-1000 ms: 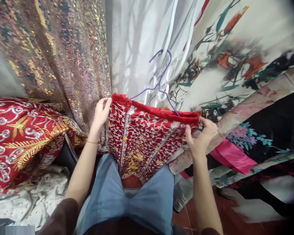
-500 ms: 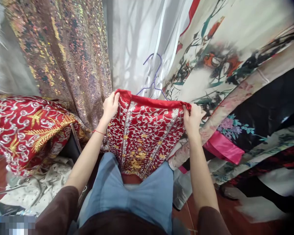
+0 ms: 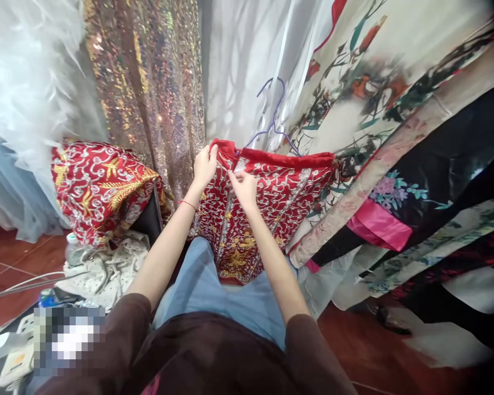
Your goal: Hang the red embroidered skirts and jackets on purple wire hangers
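A red skirt [image 3: 267,211] with silver and gold embroidery and a plain red waistband hangs spread out in front of my lap. My left hand [image 3: 206,165] is closed on its upper left corner, thumb and fingers gripping the waistband. Just below the band, beside the left lengthwise seam, my right hand [image 3: 243,189] has its fingertips pinched together against the embroidered front. Whatever sits between those fingertips is too small to make out. A purple wire hanger [image 3: 276,112] rises behind the waistband, its lower part hidden by the skirt.
To the left, another red embroidered garment [image 3: 102,189] is draped over a dark edge, above a white dotted cloth [image 3: 111,269]. A sequined fabric [image 3: 160,93] and a white feathery garment [image 3: 33,71] hang behind. Printed floral garments [image 3: 366,109] crowd the right side.
My right hand has let go of the skirt's right upper corner and moved left, close to my left hand. My left hand keeps its hold. The view has turned a little left.
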A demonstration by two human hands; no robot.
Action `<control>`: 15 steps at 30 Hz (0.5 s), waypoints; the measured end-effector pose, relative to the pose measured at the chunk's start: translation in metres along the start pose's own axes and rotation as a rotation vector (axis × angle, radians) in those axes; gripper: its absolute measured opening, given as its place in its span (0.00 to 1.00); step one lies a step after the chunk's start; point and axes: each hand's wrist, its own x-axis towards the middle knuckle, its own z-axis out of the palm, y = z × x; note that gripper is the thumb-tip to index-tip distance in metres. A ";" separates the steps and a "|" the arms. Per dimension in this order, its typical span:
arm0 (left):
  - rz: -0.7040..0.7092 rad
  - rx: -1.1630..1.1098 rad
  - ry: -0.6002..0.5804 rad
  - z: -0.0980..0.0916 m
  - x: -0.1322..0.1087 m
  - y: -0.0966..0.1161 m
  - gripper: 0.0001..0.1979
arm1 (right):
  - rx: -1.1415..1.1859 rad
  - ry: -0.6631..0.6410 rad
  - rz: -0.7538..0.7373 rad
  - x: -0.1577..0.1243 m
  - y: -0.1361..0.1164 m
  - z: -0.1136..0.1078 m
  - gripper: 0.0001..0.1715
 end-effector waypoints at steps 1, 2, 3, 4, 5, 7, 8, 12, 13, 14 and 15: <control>-0.007 -0.003 -0.002 -0.001 -0.001 0.001 0.22 | -0.003 -0.010 0.038 0.002 -0.004 0.004 0.22; -0.012 -0.008 -0.008 -0.002 -0.001 0.001 0.21 | -0.038 -0.012 0.068 0.003 -0.008 0.006 0.21; -0.013 -0.016 -0.017 -0.002 -0.002 0.001 0.21 | -0.093 -0.007 0.089 0.004 -0.012 0.007 0.20; -0.011 -0.024 -0.027 -0.003 -0.003 0.001 0.21 | -0.155 0.004 0.103 0.003 -0.016 0.008 0.19; -0.007 -0.031 -0.035 -0.003 -0.003 0.001 0.20 | -0.215 0.019 0.114 0.003 -0.019 0.009 0.17; 0.003 -0.041 -0.042 -0.004 -0.004 0.000 0.20 | -0.296 0.057 0.130 -0.001 -0.025 0.012 0.15; 0.007 -0.042 -0.045 -0.005 -0.005 0.000 0.19 | -0.316 0.070 0.137 -0.002 -0.028 0.014 0.15; 0.024 -0.044 -0.076 -0.009 -0.007 -0.002 0.20 | -0.364 0.080 0.168 -0.007 -0.037 0.021 0.16; 0.033 -0.051 -0.090 -0.010 -0.006 -0.003 0.20 | -0.365 0.072 0.176 -0.008 -0.038 0.021 0.16; 0.043 -0.061 -0.103 -0.012 -0.006 -0.004 0.19 | -0.363 0.060 0.183 -0.009 -0.039 0.020 0.16; 0.052 -0.072 -0.115 -0.013 -0.006 -0.005 0.19 | -0.358 0.045 0.190 -0.009 -0.040 0.019 0.16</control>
